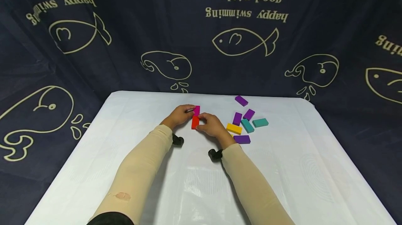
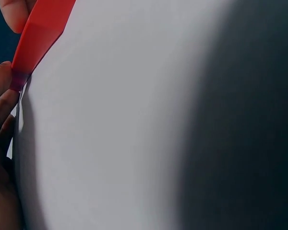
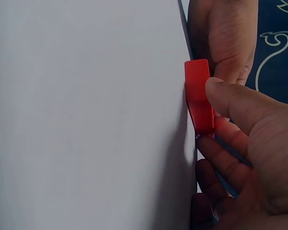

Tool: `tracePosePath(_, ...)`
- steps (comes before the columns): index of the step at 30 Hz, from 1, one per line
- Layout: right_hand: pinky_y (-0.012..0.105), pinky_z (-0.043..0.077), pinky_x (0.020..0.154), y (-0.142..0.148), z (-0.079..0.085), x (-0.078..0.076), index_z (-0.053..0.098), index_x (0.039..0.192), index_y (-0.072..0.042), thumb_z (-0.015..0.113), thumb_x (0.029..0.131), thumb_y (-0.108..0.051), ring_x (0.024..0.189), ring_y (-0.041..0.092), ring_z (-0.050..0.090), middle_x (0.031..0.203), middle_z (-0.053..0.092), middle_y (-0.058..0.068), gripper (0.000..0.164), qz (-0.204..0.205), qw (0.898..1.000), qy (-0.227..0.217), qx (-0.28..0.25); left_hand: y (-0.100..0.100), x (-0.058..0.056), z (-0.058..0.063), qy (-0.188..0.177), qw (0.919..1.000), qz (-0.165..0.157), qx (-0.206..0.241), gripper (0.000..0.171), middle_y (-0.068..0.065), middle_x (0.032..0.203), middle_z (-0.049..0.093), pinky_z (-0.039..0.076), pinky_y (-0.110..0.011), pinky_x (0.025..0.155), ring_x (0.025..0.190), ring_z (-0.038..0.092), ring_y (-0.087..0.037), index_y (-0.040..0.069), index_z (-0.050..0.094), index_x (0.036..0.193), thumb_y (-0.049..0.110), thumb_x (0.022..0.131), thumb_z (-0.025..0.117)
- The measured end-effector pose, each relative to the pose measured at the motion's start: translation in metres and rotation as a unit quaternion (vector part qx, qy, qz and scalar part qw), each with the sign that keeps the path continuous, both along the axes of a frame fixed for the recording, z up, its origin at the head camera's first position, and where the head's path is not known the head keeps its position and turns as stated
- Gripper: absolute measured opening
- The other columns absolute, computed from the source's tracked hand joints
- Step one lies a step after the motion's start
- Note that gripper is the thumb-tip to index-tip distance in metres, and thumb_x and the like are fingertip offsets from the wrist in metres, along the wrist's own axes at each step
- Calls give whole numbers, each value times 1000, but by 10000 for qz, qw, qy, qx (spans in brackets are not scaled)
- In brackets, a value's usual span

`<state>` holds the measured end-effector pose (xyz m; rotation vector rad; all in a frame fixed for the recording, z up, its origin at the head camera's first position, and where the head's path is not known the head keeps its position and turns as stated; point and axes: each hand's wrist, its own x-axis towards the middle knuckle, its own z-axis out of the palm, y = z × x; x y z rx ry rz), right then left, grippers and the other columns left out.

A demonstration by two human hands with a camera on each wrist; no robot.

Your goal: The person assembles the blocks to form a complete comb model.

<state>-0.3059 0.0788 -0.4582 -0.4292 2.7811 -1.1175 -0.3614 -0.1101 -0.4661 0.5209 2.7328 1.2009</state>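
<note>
White table (image 1: 138, 108): bears all items. Left hand (image 1: 179, 116): thumb and fingers pinching one pink block (image 1: 196, 110). Red block (image 1: 195, 123): at the pink block's 6 o'clock, end to end with it. Right hand (image 1: 214, 126): gripping the red block between thumb and fingers. Loose, from the right hand's 2 to 4 o'clock: yellow block (image 1: 234, 129), four purple blocks (image 1: 242, 139), two teal blocks (image 1: 260, 122).
</note>
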Motion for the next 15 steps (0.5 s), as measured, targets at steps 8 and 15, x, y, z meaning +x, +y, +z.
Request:
tracePosePath(8, 41, 34, 113, 1, -1, 0, 63, 129, -6, 77, 85, -17, 128, 28, 51, 132, 62, 10, 48, -14, 9999, 32, -124, 1, -2, -3, -47, 9998, 43, 185, 35, -13, 139, 57, 32, -39, 115, 134, 47, -28, 7, 63, 133, 16, 99, 58)
tracePosePath(15, 43, 33, 114, 4, -2, -1, 62, 131, -9, 78, 85, -21, 130, 27, 50, 133, 61, 8, 50, -120, 9994, -210, -261, -1, 2, -2, -266, 9976, 295, 560, 39, -11, 140, 57, 35, -42, 112, 134, 47, -27, 8, 62, 135, 23, 98, 58)
